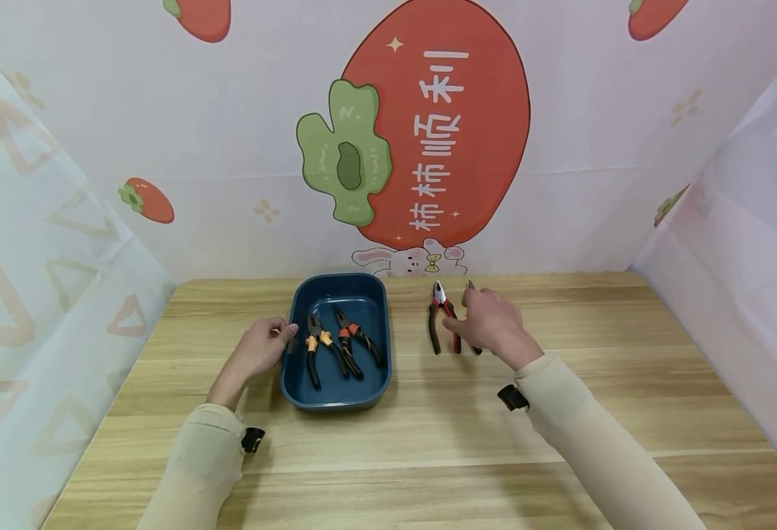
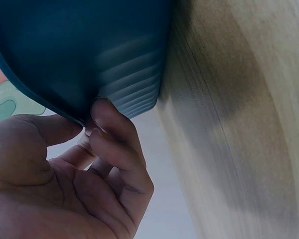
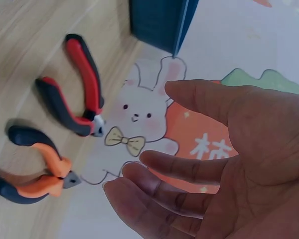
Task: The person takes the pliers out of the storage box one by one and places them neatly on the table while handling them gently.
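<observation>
Left hand [image 1: 264, 344]: pinches the tray's left rim between thumb and fingers; from above, most fingers are hidden, but the left wrist view shows fingertips against the outer wall.
Blue tray [image 1: 361, 389]: on the wooden table [image 1: 375, 471], left of centre; cut off in both wrist views, which hide its contents.
Yellow-and-black pliers [image 1: 326, 338]: in the tray, on its left side, tips toward the backdrop [image 1: 560, 221].
Orange-banded pliers [image 1: 353, 330]: just beside them, handles crowding theirs.
Red-and-black pliers [image 1: 438, 300]: on the table, right of the tray; thumb overlaps one handle from above.
Orange-and-black pliers [image 3: 55, 185]: rightmost, mostly covered in the head view, whole in the right wrist view.
Right hand [image 1: 490, 324]: above these, thumb and fingers wide apart, holding nothing; contact cannot be told.
</observation>
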Available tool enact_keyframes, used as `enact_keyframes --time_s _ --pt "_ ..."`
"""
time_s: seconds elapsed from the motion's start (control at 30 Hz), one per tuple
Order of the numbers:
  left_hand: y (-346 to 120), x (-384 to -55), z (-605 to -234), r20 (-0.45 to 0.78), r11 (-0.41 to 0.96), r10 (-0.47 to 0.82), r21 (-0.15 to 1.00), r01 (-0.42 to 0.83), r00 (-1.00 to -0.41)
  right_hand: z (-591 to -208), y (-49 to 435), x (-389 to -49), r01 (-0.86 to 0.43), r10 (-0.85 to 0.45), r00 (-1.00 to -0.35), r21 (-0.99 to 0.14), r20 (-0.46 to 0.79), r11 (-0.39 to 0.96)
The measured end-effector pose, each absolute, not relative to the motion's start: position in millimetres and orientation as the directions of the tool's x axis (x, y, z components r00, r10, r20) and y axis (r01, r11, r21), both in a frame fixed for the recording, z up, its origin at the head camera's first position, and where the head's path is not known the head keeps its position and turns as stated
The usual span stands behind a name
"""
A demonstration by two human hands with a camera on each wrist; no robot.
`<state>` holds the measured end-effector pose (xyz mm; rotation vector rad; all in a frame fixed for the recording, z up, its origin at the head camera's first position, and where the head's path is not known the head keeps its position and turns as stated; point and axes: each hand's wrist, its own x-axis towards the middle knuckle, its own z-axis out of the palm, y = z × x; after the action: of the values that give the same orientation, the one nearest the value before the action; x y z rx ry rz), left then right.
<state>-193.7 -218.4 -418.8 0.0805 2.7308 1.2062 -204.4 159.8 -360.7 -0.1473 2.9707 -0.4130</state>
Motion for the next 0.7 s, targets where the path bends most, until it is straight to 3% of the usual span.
enact_keyframes --time_s 0.7 --pt "-218.0 -192.7 -418.3 -0.125 0.662 0.106 0.749 -0.023 -0.986 -348.7 132.9 -187.9 -0.190 -0.207 -0.978 -0.321 -0.017 0.928"
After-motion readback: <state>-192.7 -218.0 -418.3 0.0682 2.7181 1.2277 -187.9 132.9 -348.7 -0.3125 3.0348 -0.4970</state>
